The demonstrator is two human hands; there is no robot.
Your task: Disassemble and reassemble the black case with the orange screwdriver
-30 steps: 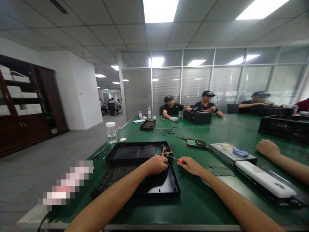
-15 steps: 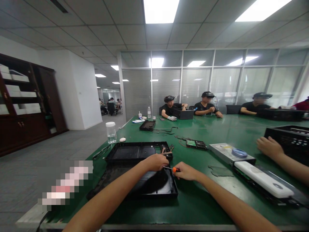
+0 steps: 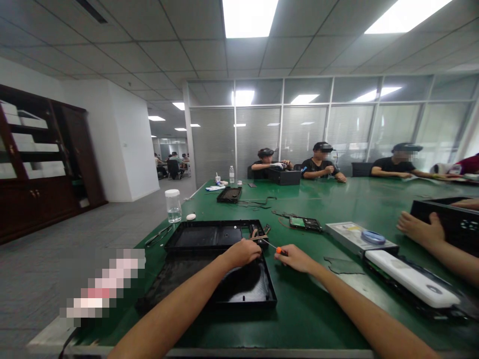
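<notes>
My right hand [image 3: 294, 258] grips a screwdriver [image 3: 279, 250] with an orange and black handle. Its thin shaft points left, toward a bundle of wires [image 3: 257, 235] at the right end of a black plastic casing. My left hand [image 3: 245, 252] is closed over the middle of the casing, just below the wires; whatever lies between its fingers is hidden. The casing lies open in two parts: a rear tray [image 3: 204, 234] and a glossy front tray [image 3: 258, 299], partly covered by my left forearm.
A jar of water [image 3: 173, 207] and black-handled pliers or scissors [image 3: 159, 235] are at the left edge. Right of my hands are a circuit-board piece [image 3: 305, 223], a metal box [image 3: 348, 234] with a blue tape roll [image 3: 373, 237], and a white device [image 3: 411, 279]. Another person's hand [image 3: 424, 230] holds a black case.
My right hand and the screwdriver have moved slightly right and up, the tip leaving my left fingers toward the wires. Across the table, a gloved hand has lifted from the table to the black box.
</notes>
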